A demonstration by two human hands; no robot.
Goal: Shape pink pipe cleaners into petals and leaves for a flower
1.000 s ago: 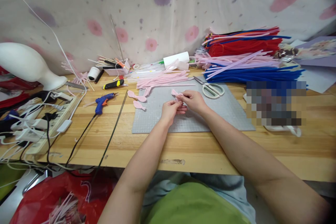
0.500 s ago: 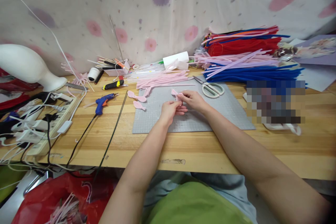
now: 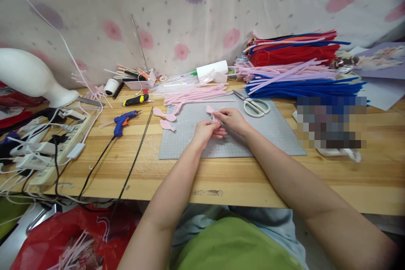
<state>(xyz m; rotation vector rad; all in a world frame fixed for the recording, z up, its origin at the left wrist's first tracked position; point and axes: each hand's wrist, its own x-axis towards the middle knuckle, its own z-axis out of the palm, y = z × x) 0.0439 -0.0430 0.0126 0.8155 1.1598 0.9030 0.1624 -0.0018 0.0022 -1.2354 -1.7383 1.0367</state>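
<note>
A pink pipe-cleaner petal (image 3: 210, 110) is held between my two hands over the grey cutting mat (image 3: 249, 143). My left hand (image 3: 205, 132) pinches its lower end, and my right hand (image 3: 231, 120) grips it from the right, covering much of it. Several finished pink petals (image 3: 167, 125) lie on the mat's left part. Behind my hands, a bundle of pink pipe cleaners (image 3: 193, 94) rests along the mat's far edge. Scissors with pale handles (image 3: 255, 107) lie on the mat, right of my hands.
Left of the mat are a blue glue gun (image 3: 122, 123), a dark thin rod (image 3: 139, 147), a yellow-black cutter (image 3: 136, 100) and a cable-filled power strip (image 3: 76, 135). Blue pipe cleaners (image 3: 303, 89) and red ones (image 3: 294, 55) are piled at back right. A red bag (image 3: 41, 236) sits below the table.
Both hands stay at the petal with almost the same grip. The view has shifted very slightly; nothing else has visibly moved.
</note>
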